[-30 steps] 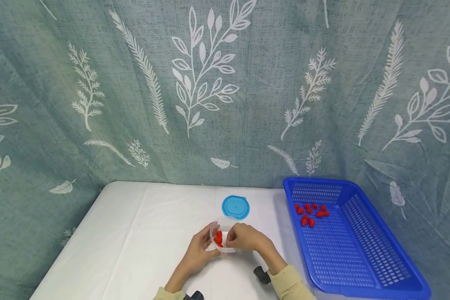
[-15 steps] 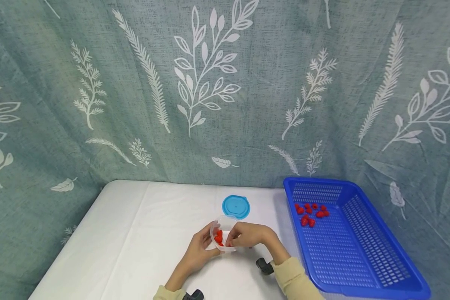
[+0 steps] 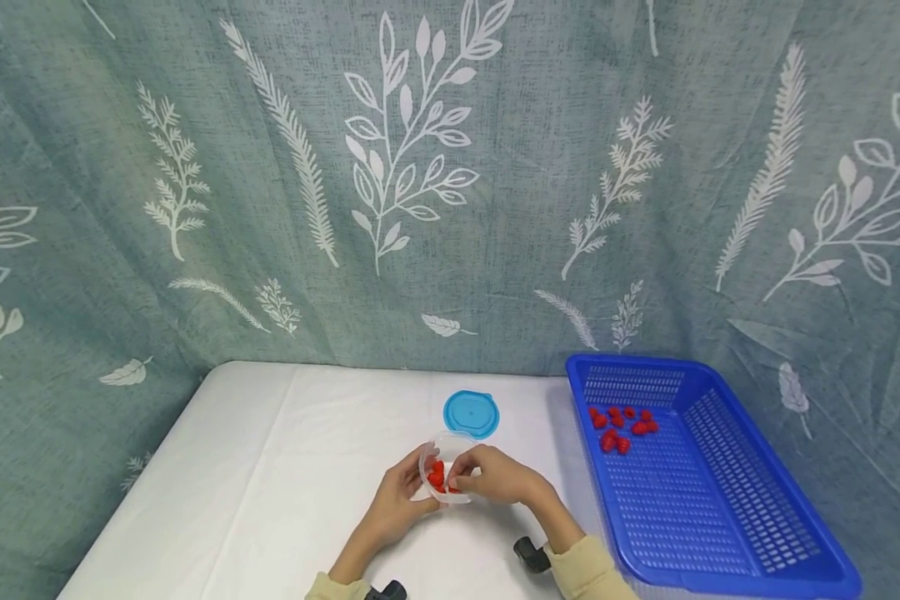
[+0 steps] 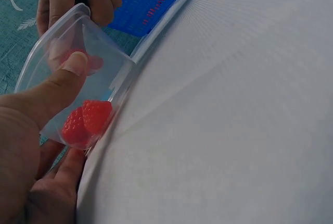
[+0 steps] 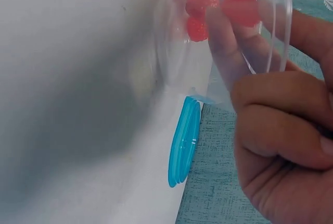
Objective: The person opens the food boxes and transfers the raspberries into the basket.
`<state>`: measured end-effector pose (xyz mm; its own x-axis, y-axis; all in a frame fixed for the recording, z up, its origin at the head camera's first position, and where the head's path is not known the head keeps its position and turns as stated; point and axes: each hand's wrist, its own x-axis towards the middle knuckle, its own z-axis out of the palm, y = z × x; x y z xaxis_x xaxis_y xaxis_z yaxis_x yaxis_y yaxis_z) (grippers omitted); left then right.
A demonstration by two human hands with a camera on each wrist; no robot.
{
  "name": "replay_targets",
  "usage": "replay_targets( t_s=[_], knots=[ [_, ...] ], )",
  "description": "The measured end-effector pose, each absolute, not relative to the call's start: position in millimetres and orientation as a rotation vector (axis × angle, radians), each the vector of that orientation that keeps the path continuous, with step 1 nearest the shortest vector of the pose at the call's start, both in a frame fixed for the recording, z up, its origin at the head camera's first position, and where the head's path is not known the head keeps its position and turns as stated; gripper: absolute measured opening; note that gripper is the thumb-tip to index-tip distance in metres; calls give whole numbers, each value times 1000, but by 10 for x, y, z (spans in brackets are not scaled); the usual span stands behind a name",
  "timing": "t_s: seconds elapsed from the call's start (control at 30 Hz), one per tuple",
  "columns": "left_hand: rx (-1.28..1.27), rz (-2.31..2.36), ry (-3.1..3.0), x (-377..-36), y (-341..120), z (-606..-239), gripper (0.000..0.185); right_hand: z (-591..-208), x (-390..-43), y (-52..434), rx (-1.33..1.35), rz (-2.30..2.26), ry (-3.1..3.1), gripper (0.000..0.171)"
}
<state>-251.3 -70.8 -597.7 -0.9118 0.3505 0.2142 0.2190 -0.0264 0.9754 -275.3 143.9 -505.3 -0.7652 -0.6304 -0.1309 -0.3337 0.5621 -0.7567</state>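
My left hand (image 3: 399, 502) grips a clear plastic container (image 3: 450, 447) from its left side, thumb in front and fingers behind. The container is tilted, its opening facing up and to the right. Several raspberries (image 4: 96, 117) lie together at its bottom. My right hand (image 3: 495, 475) reaches over the rim with its fingertips inside, pinching one more raspberry (image 5: 241, 8), seen through the clear wall in the right wrist view. The other right-hand fingers are curled outside the rim. In the left wrist view, my left thumb overlaps part of this raspberry.
A blue container lid (image 3: 471, 414) lies on the white-covered table (image 3: 292, 450) just behind the container. To the right stands a large blue mesh basket (image 3: 675, 517) with several raspberries (image 3: 640, 427) near its back left. A patterned green cloth (image 3: 420, 208) hangs behind.
The right hand has shifted slightly left inside the container, bringing its raspberry closer to the others. The left hand and container have stayed nearly still.
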Motion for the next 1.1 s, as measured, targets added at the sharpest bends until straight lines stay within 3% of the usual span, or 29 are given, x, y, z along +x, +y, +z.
replay_targets(
  t_s=[0.47,0.9,1.1],
  knots=[
    [604,2069,2141,-2512,-693,-5989,90,-4926,-2536,1482,-686,-1250,2590,14],
    [573,2062,2162,-2500,-685,-5974,90,-4303,-2130,1664,-703,-1522,2361,27],
    [576,2080,2153,-2505,-681,-5973,92,-3998,-2104,1924,-732,-1491,2484,26]
  ],
)
